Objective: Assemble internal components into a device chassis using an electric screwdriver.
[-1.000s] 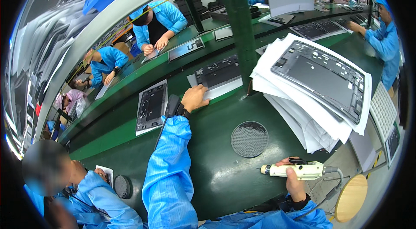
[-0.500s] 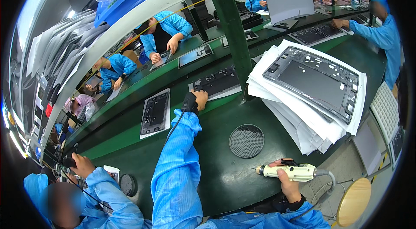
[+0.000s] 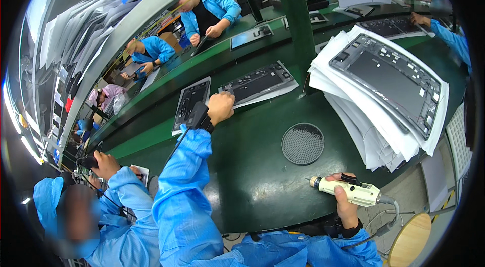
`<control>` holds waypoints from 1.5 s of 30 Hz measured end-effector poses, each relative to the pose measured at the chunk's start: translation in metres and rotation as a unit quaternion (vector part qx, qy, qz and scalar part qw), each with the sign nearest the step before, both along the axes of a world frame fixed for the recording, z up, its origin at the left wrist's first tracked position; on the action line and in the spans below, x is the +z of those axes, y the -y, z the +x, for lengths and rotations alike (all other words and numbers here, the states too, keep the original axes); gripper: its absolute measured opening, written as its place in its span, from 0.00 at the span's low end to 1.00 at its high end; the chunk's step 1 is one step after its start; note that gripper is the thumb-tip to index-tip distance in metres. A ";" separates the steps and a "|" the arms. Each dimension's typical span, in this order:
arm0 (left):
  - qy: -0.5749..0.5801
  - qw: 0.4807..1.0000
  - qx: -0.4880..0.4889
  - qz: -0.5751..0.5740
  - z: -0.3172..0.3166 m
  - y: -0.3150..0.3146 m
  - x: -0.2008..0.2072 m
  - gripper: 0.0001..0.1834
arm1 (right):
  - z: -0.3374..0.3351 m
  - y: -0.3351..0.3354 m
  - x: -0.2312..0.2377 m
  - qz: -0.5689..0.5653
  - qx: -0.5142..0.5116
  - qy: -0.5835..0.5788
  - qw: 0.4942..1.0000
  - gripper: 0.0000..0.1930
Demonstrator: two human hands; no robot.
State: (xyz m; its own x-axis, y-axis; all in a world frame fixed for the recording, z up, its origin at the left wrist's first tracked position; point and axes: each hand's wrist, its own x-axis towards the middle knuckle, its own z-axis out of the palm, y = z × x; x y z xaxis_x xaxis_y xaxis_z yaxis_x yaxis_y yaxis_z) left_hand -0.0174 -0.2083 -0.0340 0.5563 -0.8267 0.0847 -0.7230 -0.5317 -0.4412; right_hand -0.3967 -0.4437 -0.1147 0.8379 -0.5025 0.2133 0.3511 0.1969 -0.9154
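At the near left corner of a black tablet housing [image 3: 255, 84], my left hand [image 3: 221, 107] has its fingers bent over the edge. That housing lies tilted on a white sheet. Left of it, another black tablet housing [image 3: 193, 99] rests on its own sheet, partly behind my wrist. My right hand [image 3: 346, 204] is wrapped round a cream electric screwdriver [image 3: 351, 191] with a black lever, its bit pointing left above the green table. Beyond the screwdriver's tip sits a round dark dish [image 3: 302, 143] with a dimpled surface.
A tall stack of white sheets [image 3: 348, 120] with a tablet housing [image 3: 391, 82] on top stands at the right. A green post [image 3: 295, 24] rises behind the table [image 3: 257, 166]. Close on my left sits a co-worker [image 3: 126, 206]; a wooden stool [image 3: 410, 239] is at lower right.
The view has shifted, so the bench appears higher and further right. The housing at my left hand now lies more slanted and closer to the other one. My right hand still holds the screwdriver.
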 end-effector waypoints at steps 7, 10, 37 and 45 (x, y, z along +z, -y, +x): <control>0.012 0.998 0.045 0.039 -0.133 -0.010 0.013 0.07 | 0.004 0.004 0.000 -0.065 -0.002 0.028 0.997 0.17; -0.041 0.991 0.088 0.096 -0.195 -0.005 0.010 0.04 | 0.005 0.005 0.003 -0.090 -0.013 0.030 0.995 0.19; -0.308 0.836 0.100 -0.443 -0.139 -0.095 -0.052 0.13 | 0.049 -0.017 0.072 -0.341 0.133 -0.078 0.927 0.20; -0.339 0.826 0.020 -0.449 -0.129 -0.093 -0.061 0.11 | 0.127 -0.071 0.079 -0.167 0.240 -0.116 0.949 0.24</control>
